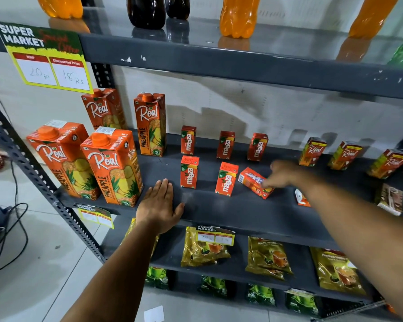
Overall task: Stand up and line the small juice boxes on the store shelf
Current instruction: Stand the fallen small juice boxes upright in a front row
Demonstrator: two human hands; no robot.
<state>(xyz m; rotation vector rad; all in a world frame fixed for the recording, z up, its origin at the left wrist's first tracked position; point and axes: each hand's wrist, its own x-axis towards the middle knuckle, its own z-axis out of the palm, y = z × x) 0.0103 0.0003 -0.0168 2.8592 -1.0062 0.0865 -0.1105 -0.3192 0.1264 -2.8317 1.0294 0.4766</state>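
On the dark grey shelf [219,205] several small red Maaza juice boxes stand upright: three in a back row [226,144] and two in front [189,171]. A third front box [254,182] lies tipped on its side. My right hand [282,174] reaches onto it, fingertips touching its right end; the hand is blurred. Another small box [301,198] lies flat, partly hidden behind my right forearm. My left hand [159,204] rests flat and open on the shelf's front edge, holding nothing. Three small Real boxes [346,155] stand at the back right.
Tall Real pineapple cartons [112,166] stand at the shelf's left. A brown pack [390,198] lies at the right edge. Soda bottles [239,16] line the shelf above, tea packets [268,257] the shelf below. A price sign [44,56] hangs top left.
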